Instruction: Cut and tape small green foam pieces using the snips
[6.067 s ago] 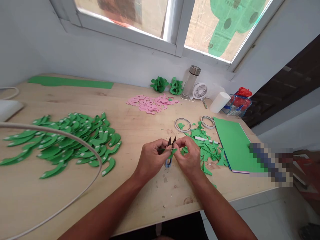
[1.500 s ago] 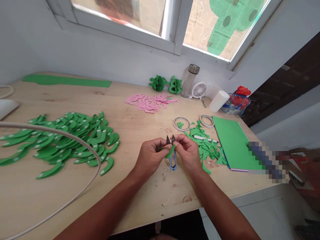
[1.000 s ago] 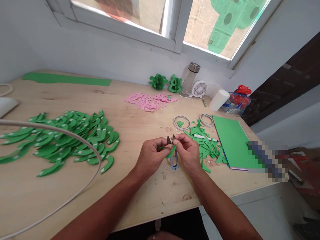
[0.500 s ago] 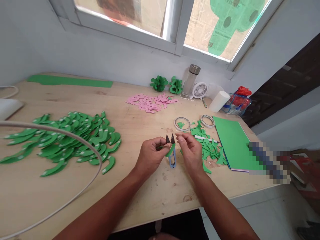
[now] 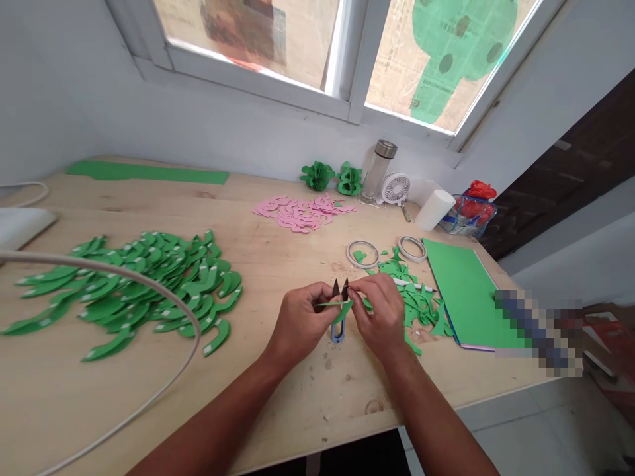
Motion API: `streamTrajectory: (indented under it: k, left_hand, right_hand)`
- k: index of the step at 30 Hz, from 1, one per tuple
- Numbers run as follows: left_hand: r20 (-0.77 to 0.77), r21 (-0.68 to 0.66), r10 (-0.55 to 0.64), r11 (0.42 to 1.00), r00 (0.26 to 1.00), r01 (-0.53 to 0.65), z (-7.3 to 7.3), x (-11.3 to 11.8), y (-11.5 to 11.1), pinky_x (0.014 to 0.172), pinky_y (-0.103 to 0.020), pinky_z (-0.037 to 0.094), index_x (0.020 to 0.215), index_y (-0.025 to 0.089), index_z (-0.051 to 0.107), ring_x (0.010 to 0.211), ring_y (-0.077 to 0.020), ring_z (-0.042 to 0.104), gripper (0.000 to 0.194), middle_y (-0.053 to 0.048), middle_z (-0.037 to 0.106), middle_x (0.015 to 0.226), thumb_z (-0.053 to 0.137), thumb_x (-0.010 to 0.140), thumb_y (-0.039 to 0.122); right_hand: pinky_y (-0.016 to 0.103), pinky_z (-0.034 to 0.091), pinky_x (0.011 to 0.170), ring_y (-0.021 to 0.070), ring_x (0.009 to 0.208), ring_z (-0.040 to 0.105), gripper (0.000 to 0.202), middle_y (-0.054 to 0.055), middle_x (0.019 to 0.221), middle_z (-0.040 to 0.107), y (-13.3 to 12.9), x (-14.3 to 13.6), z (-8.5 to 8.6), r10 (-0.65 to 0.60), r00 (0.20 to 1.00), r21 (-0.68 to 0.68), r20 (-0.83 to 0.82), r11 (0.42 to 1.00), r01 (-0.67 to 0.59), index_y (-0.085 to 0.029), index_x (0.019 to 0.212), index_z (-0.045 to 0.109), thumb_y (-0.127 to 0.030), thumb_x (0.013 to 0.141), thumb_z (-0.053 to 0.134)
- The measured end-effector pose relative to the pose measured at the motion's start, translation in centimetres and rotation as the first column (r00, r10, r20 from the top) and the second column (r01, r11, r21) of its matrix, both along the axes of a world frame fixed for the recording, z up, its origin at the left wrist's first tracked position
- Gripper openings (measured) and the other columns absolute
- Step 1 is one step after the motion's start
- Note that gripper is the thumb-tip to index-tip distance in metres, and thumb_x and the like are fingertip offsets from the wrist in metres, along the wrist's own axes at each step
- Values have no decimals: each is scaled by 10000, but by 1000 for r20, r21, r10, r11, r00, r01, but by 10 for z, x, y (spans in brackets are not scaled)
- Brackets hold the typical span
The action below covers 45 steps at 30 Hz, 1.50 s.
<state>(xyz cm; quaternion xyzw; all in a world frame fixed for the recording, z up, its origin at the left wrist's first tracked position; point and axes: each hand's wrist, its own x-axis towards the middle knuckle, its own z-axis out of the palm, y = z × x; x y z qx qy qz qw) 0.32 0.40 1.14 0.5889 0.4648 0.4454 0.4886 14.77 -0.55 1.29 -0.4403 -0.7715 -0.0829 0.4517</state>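
My left hand [image 5: 307, 314] pinches a small green paper piece [image 5: 344, 307] between thumb and fingers. Close by on the right, my right hand [image 5: 380, 307] has thumb and forefinger drawn together at the piece's edge; whatever lies between those fingertips is too small to make out. Thread snips [image 5: 338, 330] with a blue handle and dark, parted blades lie on the table behind the paper, partly covered by it. Left of my hands spreads a heap of curved green paper pieces [image 5: 149, 277], many with small whitish patches at their ends.
Green scraps [image 5: 421, 307], a white pen [image 5: 414, 285] and tape rolls [image 5: 362, 254] [image 5: 412, 249] are at right, beside green sheets [image 5: 471, 297]. Pink cutouts [image 5: 297, 213], a bottle [image 5: 380, 173] and a fan [image 5: 396, 189] stand farther back. A pale cable [image 5: 191, 357] arcs across the left foreground.
My right hand has come left, its fingertips now meeting the green piece's edge. The piece in my left hand has turned slightly. The whole view has shifted a little, with the table lower in it.
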Motion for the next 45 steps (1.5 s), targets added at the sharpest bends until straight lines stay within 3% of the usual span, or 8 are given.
streamTrajectory:
  k: [13, 33, 45]
  left_hand:
    - [-66, 52, 5, 999, 998, -1, 0, 1, -2, 459, -196, 296, 565, 139, 538, 499, -81, 358, 178, 44, 413, 508, 587, 670, 274]
    - [-56, 39, 3, 999, 998, -1, -1, 1, -1, 435, -187, 283, 543, 145, 549, 467, -74, 353, 168, 51, 417, 475, 601, 651, 262]
    - [35, -57, -1, 998, 999, 3, -2, 0, 2, 460, -196, 318, 559, 141, 562, 483, -84, 400, 160, 41, 461, 501, 607, 644, 269]
  right_hand:
    - [325, 411, 643, 183, 701, 507, 90, 58, 715, 590, 2, -3, 0, -46, 995, -7, 90, 999, 47, -179, 770, 515, -120, 833, 493]
    - [294, 389, 624, 151, 658, 481, 85, 15, 678, 536, 2, -4, -2, 24, 995, -190, -96, 981, -42, -191, 731, 494, -126, 783, 479]
    - [274, 390, 615, 132, 632, 464, 96, -10, 650, 510, -1, -3, 4, 4, 970, -274, -243, 959, -73, -193, 702, 501, -121, 764, 491]
